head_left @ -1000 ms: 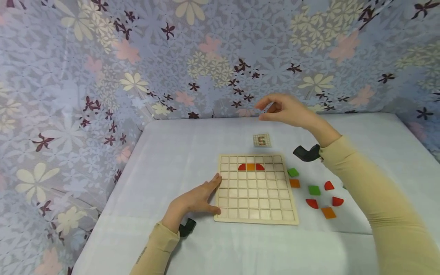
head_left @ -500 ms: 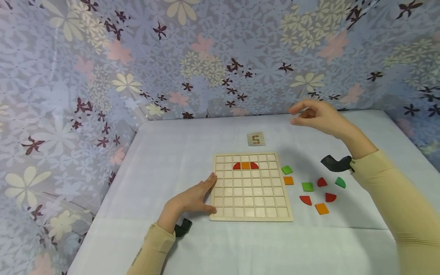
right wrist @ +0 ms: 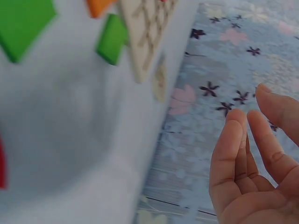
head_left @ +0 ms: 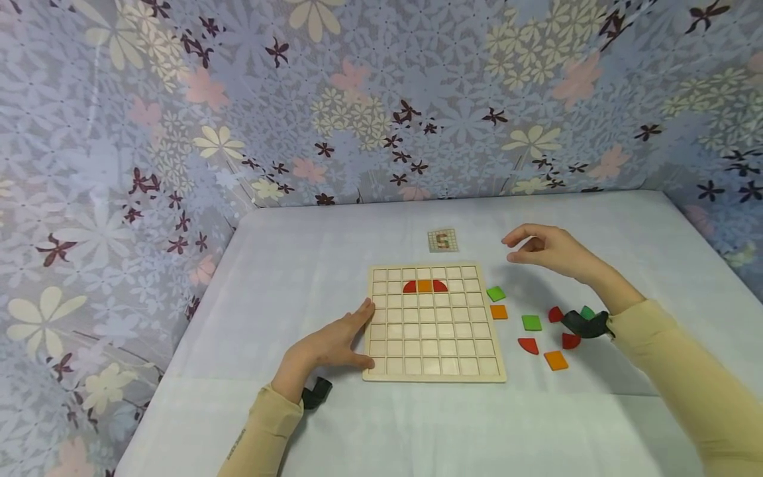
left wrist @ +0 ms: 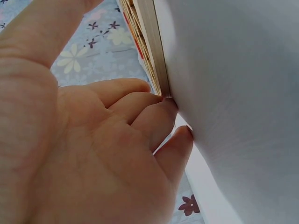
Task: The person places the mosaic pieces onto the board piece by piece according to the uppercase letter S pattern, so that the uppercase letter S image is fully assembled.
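The right hand hung above the white cloth, its fingers bent, thumb tip apart from them, and nothing could be seen in its grasp. The loose tiles lay lower, on its near side, spread to both left and right; squares and quarter-rounds alike showed no marked long axis. It was nearer to them than the left hand, which had hold of nothing and touched the wooden board at its left edge, fingers extended. Right of the board lay two green squares, two orange squares, three red quarter-rounds and one green quarter-round, partly hidden by the black wrist camera. In the board's second row from the far edge, one orange inset sat between two red insets. Beyond the far edge lay one small card
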Available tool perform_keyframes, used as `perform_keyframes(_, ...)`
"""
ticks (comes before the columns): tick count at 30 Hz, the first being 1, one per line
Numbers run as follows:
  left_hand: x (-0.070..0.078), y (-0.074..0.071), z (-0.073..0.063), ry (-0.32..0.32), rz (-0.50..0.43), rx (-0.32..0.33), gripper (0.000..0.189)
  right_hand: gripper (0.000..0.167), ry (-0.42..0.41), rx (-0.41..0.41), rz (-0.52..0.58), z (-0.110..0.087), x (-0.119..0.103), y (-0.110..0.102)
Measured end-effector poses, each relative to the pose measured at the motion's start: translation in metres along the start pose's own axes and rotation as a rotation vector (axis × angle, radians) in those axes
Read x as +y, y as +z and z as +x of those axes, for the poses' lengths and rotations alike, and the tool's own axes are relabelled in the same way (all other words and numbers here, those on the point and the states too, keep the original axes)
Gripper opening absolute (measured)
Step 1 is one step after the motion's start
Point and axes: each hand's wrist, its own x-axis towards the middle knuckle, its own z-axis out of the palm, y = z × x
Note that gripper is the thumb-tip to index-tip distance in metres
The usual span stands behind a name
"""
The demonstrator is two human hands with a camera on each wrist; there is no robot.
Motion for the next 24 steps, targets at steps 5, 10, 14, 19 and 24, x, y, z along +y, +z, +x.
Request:
perform_keyframes(5, 0.000, 0.000, 0.000, 0.003, 0.003, 0.001, 0.103, 0.036, -0.008, -0.061, 0.020, 0.000, 0.014, 0.014)
perform_keyframes(10, -0.001, 0.000, 0.001, 0.003, -0.001, -0.001, 0.104, 0.038, -0.014, -0.135, 0.045, -0.001, 0.023, 0.026)
perform_keyframes(14, -0.002, 0.001, 0.001, 0.012, -0.006, 0.001, 0.104, 0.036, -0.028, -0.179, 0.067, -0.002, 0.028, 0.034)
perform_keyframes(19, -0.002, 0.002, 0.002, 0.010, -0.004, 0.003, 0.104, 0.034, -0.020, -0.202, 0.038, 0.000, 0.032, 0.040)
perform_keyframes(24, -0.002, 0.001, 0.002, 0.011, -0.003, 0.004, 0.104, 0.033, -0.014, -0.209, -0.014, 0.000, 0.034, 0.043)
